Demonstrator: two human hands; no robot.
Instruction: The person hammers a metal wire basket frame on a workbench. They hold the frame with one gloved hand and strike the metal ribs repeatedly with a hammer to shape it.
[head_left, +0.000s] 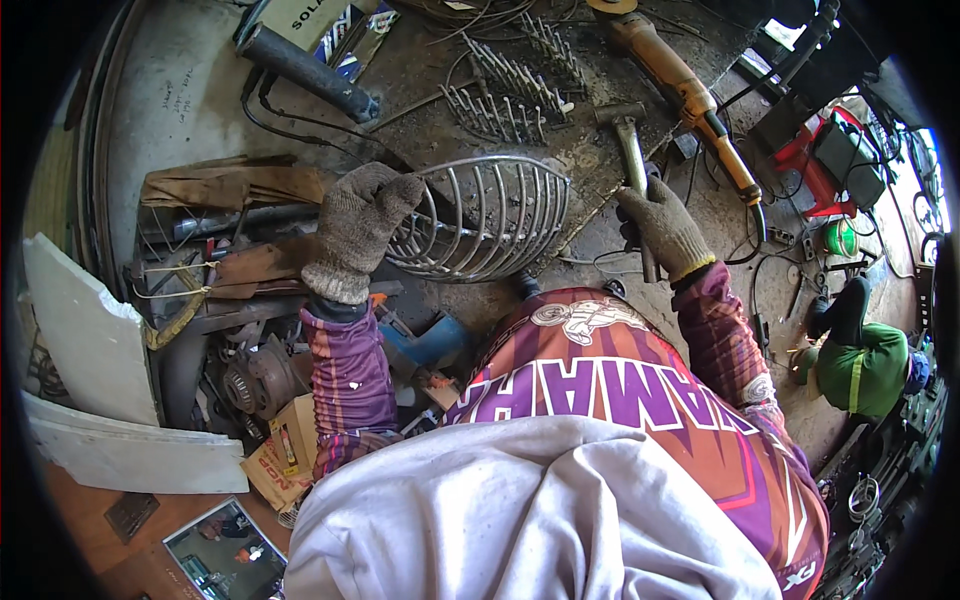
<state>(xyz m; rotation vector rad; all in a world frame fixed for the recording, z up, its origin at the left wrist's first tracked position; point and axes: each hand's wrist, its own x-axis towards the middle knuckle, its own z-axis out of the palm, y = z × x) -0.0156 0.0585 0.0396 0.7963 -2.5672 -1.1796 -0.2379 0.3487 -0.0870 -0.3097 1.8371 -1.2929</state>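
Note:
My left hand, in a grey-brown knit glove, is closed on the left end of a curved metal-rod basket. The basket is made of bent bars joined to a rim and is held tilted over the near edge of the workbench. My right hand, gloved the same way, is wrapped round the handle of a hammer. The hammer's head points away from me, right of the basket, and the two do not touch. Beyond the basket, several upright metal rods stand in rows on the bench.
An orange angle grinder lies at the bench's right side. A dark metal pipe rests at the far left. At right, a person in green crouches near a red stand. A cardboard box and scrap lie below left.

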